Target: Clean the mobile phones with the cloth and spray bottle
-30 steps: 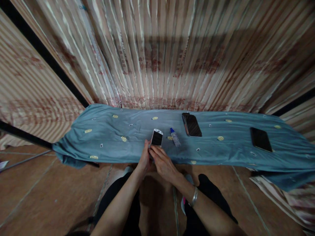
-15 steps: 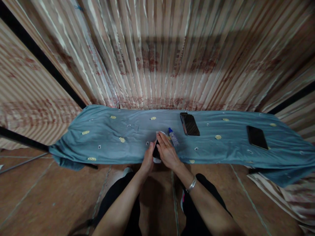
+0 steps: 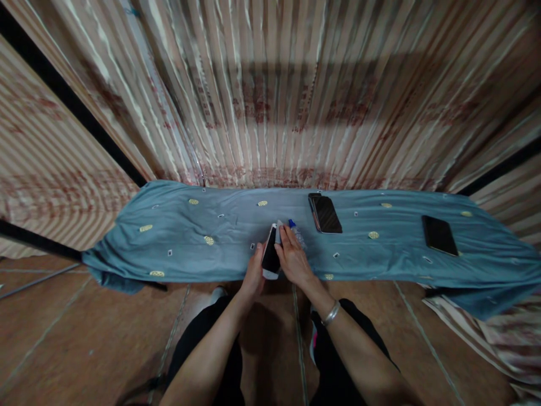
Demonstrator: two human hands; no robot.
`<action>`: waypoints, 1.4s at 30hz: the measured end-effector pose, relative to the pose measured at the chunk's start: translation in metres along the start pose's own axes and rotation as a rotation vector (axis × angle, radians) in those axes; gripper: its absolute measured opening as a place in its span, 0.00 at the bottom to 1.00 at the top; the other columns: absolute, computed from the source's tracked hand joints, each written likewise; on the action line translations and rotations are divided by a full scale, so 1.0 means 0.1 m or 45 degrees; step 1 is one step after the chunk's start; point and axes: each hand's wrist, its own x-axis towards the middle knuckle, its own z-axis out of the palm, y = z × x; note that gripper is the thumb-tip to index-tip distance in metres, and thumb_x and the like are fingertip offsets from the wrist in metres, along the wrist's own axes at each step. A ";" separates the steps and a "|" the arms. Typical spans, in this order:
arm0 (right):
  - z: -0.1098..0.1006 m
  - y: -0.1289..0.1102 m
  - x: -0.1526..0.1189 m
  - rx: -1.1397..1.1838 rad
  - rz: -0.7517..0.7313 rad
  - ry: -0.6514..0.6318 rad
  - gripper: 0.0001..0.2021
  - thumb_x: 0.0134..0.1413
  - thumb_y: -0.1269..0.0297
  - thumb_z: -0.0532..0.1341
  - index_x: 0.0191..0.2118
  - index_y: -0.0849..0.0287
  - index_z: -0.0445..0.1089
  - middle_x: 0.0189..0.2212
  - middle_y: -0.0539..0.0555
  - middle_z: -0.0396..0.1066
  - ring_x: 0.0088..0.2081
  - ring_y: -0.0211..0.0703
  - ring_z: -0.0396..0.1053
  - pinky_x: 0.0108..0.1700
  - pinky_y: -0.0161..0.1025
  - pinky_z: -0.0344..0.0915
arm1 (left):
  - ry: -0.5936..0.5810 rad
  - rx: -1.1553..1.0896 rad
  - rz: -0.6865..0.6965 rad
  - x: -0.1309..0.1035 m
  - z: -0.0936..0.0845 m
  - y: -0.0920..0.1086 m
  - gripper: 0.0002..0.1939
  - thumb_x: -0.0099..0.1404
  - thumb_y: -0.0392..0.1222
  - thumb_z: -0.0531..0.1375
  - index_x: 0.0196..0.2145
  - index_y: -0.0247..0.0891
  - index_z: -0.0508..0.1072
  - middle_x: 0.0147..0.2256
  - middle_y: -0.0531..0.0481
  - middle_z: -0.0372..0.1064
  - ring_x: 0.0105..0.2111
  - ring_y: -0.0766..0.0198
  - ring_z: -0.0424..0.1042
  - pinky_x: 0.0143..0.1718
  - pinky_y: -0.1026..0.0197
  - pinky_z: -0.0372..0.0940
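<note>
- Nearest the camera, two bare forearms reach forward over dark trousers and a brown tiled floor point(image 3: 84, 338); a metal bangle point(image 3: 331, 313) sits on the right wrist.
- The left hand point(image 3: 255, 274) and right hand point(image 3: 295, 260) are drawn close together at the near edge of the blue cloth point(image 3: 190, 248), both clamped on a white-edged phone point(image 3: 270, 256).
- The phone sits directly between the hands, left fingers on its left side, right fingers over its right edge and top; neither hand is nearer.
- Its long axis runs near-to-far, the top end pointing toward the far edge and leaning slightly right; the dark screen is tilted, not flat on the cloth.
- Just beside the right fingertips lies a small blue-capped bottle point(image 3: 296, 232).
- Further right toward the far edge lies a dark phone point(image 3: 325, 213); well apart, near the right end, another black phone point(image 3: 439, 235).
- Beyond hangs a striped curtain point(image 3: 270, 101).
</note>
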 end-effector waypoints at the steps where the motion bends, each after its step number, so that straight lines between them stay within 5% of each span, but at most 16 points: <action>1: 0.00 0.02 0.00 0.026 0.019 0.012 0.28 0.69 0.62 0.48 0.71 0.65 0.50 0.69 0.67 0.53 0.71 0.53 0.49 0.69 0.59 0.53 | -0.005 -0.015 -0.021 -0.01 0.00 0.01 0.23 0.65 0.56 0.60 0.46 0.35 0.79 0.48 0.39 0.78 0.57 0.50 0.71 0.57 0.53 0.66; 10: 0.05 0.11 -0.01 0.129 0.155 0.012 0.28 0.68 0.68 0.44 0.70 0.64 0.51 0.66 0.67 0.59 0.68 0.53 0.56 0.68 0.59 0.55 | 0.023 -0.145 -0.137 -0.01 0.03 0.06 0.21 0.67 0.54 0.60 0.47 0.34 0.76 0.43 0.40 0.79 0.49 0.51 0.76 0.52 0.50 0.69; 17: 0.06 -0.02 -0.15 0.145 0.038 -0.017 0.27 0.65 0.72 0.46 0.68 0.64 0.57 0.61 0.66 0.67 0.63 0.53 0.65 0.65 0.57 0.61 | 0.068 -0.186 -0.117 0.02 0.00 0.18 0.19 0.67 0.53 0.60 0.44 0.34 0.78 0.44 0.42 0.79 0.51 0.52 0.75 0.55 0.52 0.66; 30: -0.01 -0.28 -0.42 0.109 -0.130 -0.213 0.25 0.64 0.73 0.46 0.64 0.64 0.63 0.54 0.64 0.73 0.53 0.52 0.72 0.58 0.53 0.70 | 0.240 -0.216 0.003 0.11 -0.08 0.33 0.18 0.71 0.49 0.54 0.37 0.35 0.78 0.30 0.48 0.77 0.32 0.61 0.76 0.42 0.59 0.69; 42: -0.14 -0.32 -0.33 -0.132 -0.309 -0.097 0.19 0.68 0.70 0.50 0.56 0.58 0.73 0.48 0.61 0.73 0.47 0.51 0.68 0.53 0.49 0.69 | 0.152 -0.198 -0.016 0.10 -0.07 0.34 0.24 0.71 0.56 0.51 0.37 0.34 0.77 0.29 0.46 0.77 0.30 0.61 0.75 0.38 0.60 0.68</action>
